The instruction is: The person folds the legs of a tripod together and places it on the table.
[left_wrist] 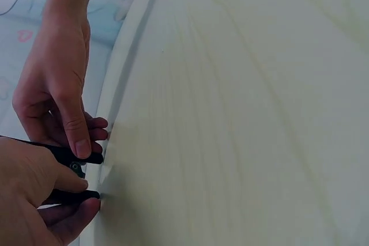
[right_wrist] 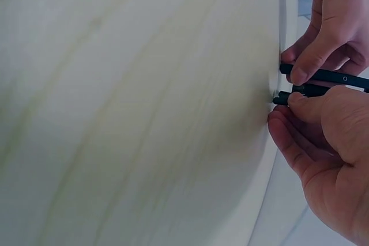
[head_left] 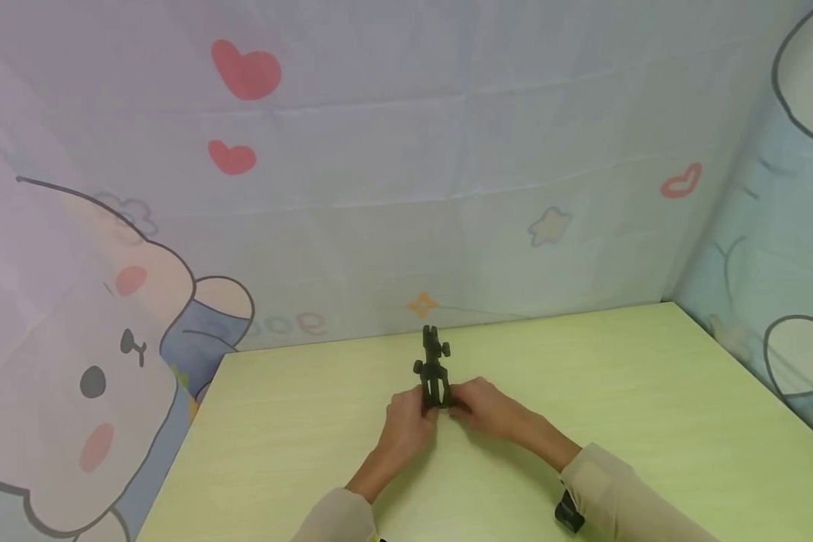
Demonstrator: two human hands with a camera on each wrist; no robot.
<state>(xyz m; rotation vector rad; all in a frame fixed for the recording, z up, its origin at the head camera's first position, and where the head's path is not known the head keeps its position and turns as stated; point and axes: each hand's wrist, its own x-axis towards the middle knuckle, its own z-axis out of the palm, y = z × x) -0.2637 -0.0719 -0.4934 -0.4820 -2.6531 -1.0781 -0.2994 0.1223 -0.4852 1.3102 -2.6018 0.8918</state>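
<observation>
1. Nearest the camera, your left sleeve (head_left: 339, 519) enters between 6 and 7 o'clock, your right sleeve (head_left: 630, 493) between 4 and 5.
2. A small black item (head_left: 569, 514) sits at your right cuff, on its 7 o'clock side.
3. Your left hand (head_left: 406, 425), at 7 o'clock from the black jointed stand (head_left: 433, 369), pinches one of its legs.
4. Your right hand (head_left: 488, 406), at the stand's 4 o'clock, pinches another leg.
5. The stand has side knobs and points toward 12 o'clock, over the far part of the yellow-green desk (head_left: 278, 421); you can't tell whether it touches down.
6. Beyond, at 12 o'clock, hangs a printed backdrop (head_left: 379, 188), with red hearts (head_left: 247, 71) toward 11.
</observation>
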